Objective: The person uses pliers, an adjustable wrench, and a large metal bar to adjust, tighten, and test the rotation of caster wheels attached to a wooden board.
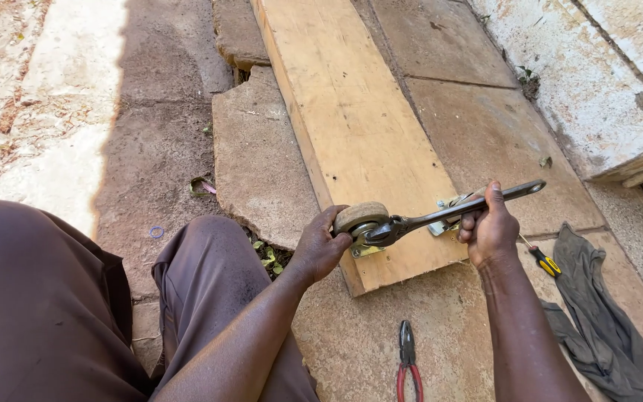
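Now, left hand (320, 247): clamped around caster wheel (360, 217).
Right hand (489, 227): fisted on wrench (448, 214) handle.
Risk: wrench head slipping off, knuckles striking plank (351, 112).

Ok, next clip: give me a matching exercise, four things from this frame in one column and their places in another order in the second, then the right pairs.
Things:
1. caster wheel
2. adjustable wrench
3. red-handled pliers
4. grey rag

Places:
A. lying on the stone ground between the person's forearms
B. crumpled on the ground at the far right
C. handle gripped in the right hand, jaw end at the wheel's fitting
D. steadied by the left hand at the near corner of the wooden plank

Pairs: 1-D, 2-C, 3-A, 4-B
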